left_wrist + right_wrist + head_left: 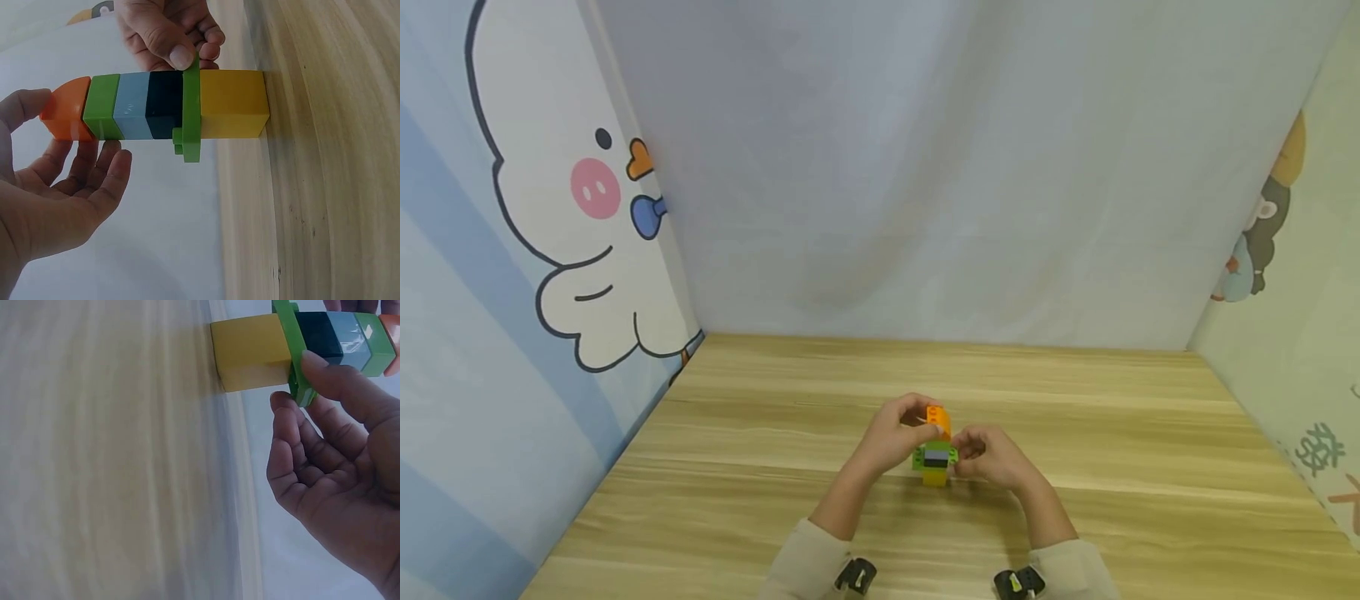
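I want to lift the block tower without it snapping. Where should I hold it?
Probably grip the yellow bottom block from both sides, low down. It's the widest solid piece and carries the whole tower. The thin green plate sticks out, and the rounded orange top looks slippery.

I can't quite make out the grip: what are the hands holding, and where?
A block tower standing on the table. The left hand touches its orange top block; the right hand pinches the thin green plate above the yellow base.
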`<state>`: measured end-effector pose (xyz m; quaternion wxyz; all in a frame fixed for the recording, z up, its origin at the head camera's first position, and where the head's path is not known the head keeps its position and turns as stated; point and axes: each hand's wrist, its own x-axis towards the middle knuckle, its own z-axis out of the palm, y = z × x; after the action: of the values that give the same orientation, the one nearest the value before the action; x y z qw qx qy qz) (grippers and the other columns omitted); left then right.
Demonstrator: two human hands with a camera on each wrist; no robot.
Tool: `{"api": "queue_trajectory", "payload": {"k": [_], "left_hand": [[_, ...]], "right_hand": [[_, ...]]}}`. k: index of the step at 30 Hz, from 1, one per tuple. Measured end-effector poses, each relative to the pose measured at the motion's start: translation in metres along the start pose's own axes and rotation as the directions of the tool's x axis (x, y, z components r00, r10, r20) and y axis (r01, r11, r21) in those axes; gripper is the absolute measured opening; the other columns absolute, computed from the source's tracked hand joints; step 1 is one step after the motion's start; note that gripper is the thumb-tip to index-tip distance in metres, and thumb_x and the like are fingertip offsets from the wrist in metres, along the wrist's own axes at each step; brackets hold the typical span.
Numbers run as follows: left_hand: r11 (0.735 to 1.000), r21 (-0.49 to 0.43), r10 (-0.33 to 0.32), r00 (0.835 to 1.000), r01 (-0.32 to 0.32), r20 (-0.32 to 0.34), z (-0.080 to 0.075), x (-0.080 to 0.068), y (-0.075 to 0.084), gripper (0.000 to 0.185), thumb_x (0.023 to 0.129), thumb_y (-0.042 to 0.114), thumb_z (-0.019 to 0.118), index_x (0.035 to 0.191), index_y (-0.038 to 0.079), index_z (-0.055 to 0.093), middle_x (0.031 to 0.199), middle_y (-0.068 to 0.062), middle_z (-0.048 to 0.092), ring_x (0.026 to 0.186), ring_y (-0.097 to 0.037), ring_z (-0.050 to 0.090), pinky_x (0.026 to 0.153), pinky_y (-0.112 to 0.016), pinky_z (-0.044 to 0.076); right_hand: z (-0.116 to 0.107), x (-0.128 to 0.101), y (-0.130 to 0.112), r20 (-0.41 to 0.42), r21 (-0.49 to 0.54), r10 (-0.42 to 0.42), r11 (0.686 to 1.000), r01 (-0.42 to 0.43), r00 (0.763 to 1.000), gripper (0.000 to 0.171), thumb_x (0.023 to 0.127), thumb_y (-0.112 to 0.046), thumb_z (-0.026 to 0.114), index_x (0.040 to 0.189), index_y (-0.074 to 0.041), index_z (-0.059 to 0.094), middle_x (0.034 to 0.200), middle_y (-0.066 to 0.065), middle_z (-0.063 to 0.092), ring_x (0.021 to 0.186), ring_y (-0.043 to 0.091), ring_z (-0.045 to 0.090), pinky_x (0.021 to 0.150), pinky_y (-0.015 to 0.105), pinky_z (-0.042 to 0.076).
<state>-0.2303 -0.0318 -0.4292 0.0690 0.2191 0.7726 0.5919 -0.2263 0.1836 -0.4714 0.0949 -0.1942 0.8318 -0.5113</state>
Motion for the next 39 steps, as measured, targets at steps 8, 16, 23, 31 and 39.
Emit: {"api": "queue_trajectory", "payload": {"k": [8, 16, 23, 31, 39], "left_hand": [[0.986, 0.101, 0.132, 0.99, -0.136, 0.043, -0.005, -0.001, -0.011, 0.036, 0.1, 0.014, 0.065, 0.133, -0.003, 0.062, 0.117, -0.013, 0.066, 0.108, -0.026, 0.063, 0.097, -0.044, 0.054], [0.973, 0.133, 0.179, 0.98, -0.19, 0.086, -0.008, 0.001, -0.016, 0.036, 0.102, 0.014, 0.063, 0.133, -0.004, 0.061, 0.119, -0.016, 0.065, 0.109, -0.031, 0.064, 0.095, -0.046, 0.056], [0.966, 0.157, 0.194, 0.977, -0.207, 0.091, -0.008, 0.001, -0.016, 0.037, 0.102, 0.015, 0.063, 0.134, -0.005, 0.061, 0.118, -0.016, 0.065, 0.108, -0.032, 0.065, 0.091, -0.043, 0.058], [0.962, 0.16, 0.208, 0.974, -0.219, 0.087, -0.01, 0.003, -0.017, 0.036, 0.103, 0.015, 0.064, 0.134, -0.004, 0.06, 0.119, -0.016, 0.064, 0.109, -0.031, 0.064, 0.088, -0.035, 0.059], [0.956, 0.163, 0.227, 0.967, -0.244, 0.117, -0.012, 0.002, -0.013, 0.033, 0.103, 0.015, 0.063, 0.132, -0.002, 0.063, 0.124, -0.018, 0.062, 0.112, -0.034, 0.063, 0.09, -0.036, 0.059]], "right_hand": [[0.001, -0.001, 0.0, 0.0, -0.009, 0.006, 1.0, -0.006, 1.0, 0.031, 0.088, 0.002, 0.073, 0.115, 0.014, 0.065, 0.098, 0.012, 0.069, 0.087, 0.02, 0.062, 0.078, 0.038, 0.056], [0.001, -0.001, -0.001, -0.002, -0.009, 0.02, 1.0, -0.02, 1.0, 0.033, 0.087, 0.0, 0.075, 0.116, 0.014, 0.065, 0.096, 0.01, 0.068, 0.085, 0.019, 0.061, 0.077, 0.037, 0.055], [0.001, 0.0, 0.0, 0.003, -0.001, 0.022, 1.0, -0.022, 1.0, 0.032, 0.087, 0.001, 0.074, 0.115, 0.014, 0.065, 0.096, 0.01, 0.068, 0.085, 0.019, 0.061, 0.077, 0.038, 0.055], [0.002, 0.001, -0.001, 0.003, -0.003, -0.006, 1.0, 0.006, 1.0, 0.031, 0.086, -0.001, 0.076, 0.112, 0.012, 0.066, 0.095, 0.01, 0.069, 0.083, 0.019, 0.061, 0.075, 0.035, 0.055], [0.001, 0.002, -0.002, -0.005, -0.018, -0.011, 1.0, 0.011, 1.0, 0.03, 0.086, -0.001, 0.076, 0.111, 0.012, 0.066, 0.095, 0.01, 0.069, 0.083, 0.019, 0.06, 0.074, 0.034, 0.054]]}}
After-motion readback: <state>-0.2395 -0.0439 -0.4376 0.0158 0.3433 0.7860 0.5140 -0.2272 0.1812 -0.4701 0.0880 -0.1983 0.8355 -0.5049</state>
